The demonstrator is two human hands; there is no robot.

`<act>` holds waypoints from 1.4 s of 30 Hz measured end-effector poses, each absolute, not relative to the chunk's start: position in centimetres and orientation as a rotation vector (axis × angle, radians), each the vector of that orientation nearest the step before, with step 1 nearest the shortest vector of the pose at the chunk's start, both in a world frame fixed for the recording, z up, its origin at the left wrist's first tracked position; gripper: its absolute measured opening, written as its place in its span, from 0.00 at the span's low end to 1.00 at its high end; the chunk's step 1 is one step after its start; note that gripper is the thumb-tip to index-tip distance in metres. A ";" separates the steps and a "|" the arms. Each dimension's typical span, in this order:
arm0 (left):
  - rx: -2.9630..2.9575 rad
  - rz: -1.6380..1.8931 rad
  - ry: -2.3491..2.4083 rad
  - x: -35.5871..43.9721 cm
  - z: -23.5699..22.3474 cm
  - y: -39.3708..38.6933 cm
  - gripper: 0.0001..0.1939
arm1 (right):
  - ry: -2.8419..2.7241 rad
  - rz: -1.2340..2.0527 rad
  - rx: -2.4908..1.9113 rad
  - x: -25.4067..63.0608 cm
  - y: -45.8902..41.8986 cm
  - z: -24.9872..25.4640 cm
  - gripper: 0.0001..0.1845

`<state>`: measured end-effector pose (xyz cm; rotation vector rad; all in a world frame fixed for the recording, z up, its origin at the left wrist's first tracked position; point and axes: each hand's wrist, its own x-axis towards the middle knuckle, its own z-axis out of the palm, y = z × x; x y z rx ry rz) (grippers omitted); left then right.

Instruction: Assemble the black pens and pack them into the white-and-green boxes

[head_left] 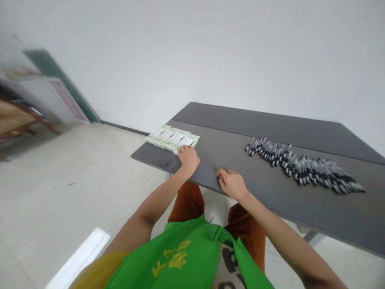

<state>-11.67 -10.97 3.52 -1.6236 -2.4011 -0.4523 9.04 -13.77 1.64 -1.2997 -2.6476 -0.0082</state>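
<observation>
My left hand (189,160) is at the near right corner of a row of flat white-and-green boxes (171,137) with pens printed on top. Its bent fingers grip the edge of the end box (188,141); the thumb is mostly hidden. Close to the table's front edge lies my right hand (233,183), fingers curled in and no object showing in them. Farther right, many clear pens with black caps (300,165) are spread side by side in a long slanting band.
The dark grey table (222,148) stands against a white wall (225,52). A seam runs along its length. Wooden furniture (18,116) and a green-edged panel (64,82) are blurred at the far left. Pale tiles (99,180) cover the floor.
</observation>
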 end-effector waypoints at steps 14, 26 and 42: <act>-2.302 -0.375 -1.903 -9.2 4.4 -17.5 0.26 | -2.158 0.455 -1.201 10.7 -12.7 0.6 0.10; -2.277 -0.576 -1.995 -11.0 3.9 -13.2 0.39 | -1.367 1.190 -1.283 13.8 -7.2 0.9 0.17; -2.384 -1.274 -1.669 -3.4 1.9 -7.1 0.57 | -0.908 1.104 -0.938 11.0 0.9 6.3 0.30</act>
